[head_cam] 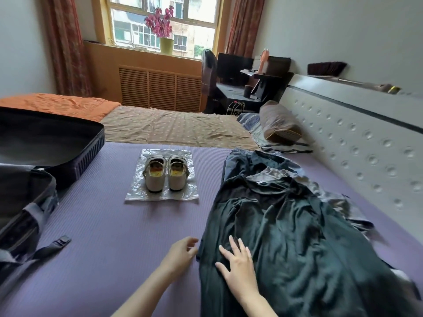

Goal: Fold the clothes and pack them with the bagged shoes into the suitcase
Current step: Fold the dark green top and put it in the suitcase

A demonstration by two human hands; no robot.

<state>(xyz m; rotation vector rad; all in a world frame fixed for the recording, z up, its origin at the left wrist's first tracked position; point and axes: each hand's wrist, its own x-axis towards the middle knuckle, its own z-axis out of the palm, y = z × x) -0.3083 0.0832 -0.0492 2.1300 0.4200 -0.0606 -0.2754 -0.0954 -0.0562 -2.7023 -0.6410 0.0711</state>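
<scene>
Shoes (154,179) two, suitcase (89,156) one

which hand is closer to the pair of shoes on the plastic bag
Left. The left hand is at the edge of the dark green garment, straight toward the camera from the shoes. The right hand lies flat on the garment, farther to the right.

Left edge cut off the open black fabric suitcase (45,143). Bottom edge cut the crumpled dark green garment (297,248) — it hid most of the grey-blue clothes (272,176) beneath. Items on the dark desk (231,91) — too small to tell.
</scene>
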